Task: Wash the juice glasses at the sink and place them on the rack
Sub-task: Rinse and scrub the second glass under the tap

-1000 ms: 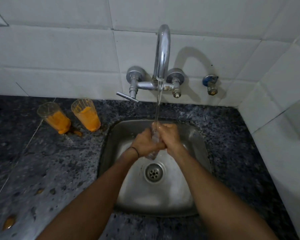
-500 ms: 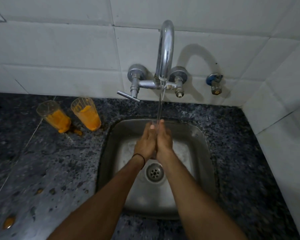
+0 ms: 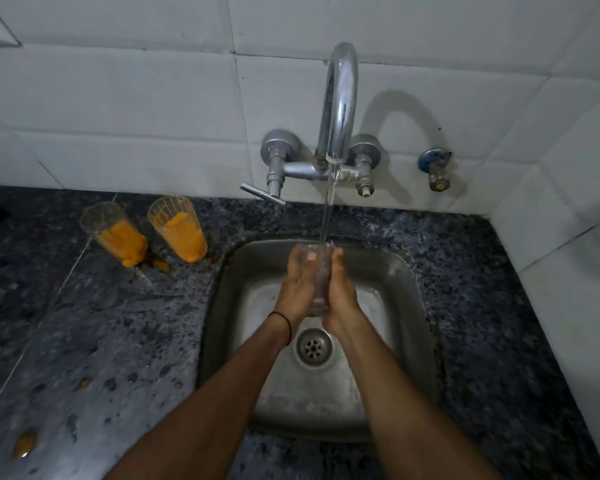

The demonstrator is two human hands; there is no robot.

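Note:
A clear juice glass [image 3: 321, 285] stands upright between my two palms over the steel sink [image 3: 409, 271]. My left hand [image 3: 297, 285] presses its left side and my right hand [image 3: 342, 292] its right side, fingers straight and pointing up along the glass. Water from the tap [image 3: 338, 98] falls into the glass's open mouth. On the counter to the left stand two more glasses [image 3: 113, 233] [image 3: 179, 230], both smeared with orange juice pulp.
The drain [image 3: 314, 346] lies just below my wrists. The tap's lever handle [image 3: 262, 194] juts out to the left above the sink's back edge. A blue-capped valve [image 3: 435, 168] sits on the tiled wall. Orange spills [image 3: 23, 445] dot the dark granite counter.
A second ago my fingers were wrapped round the glass. They have straightened, and the glass now shows upright between my flat palms under the stream.

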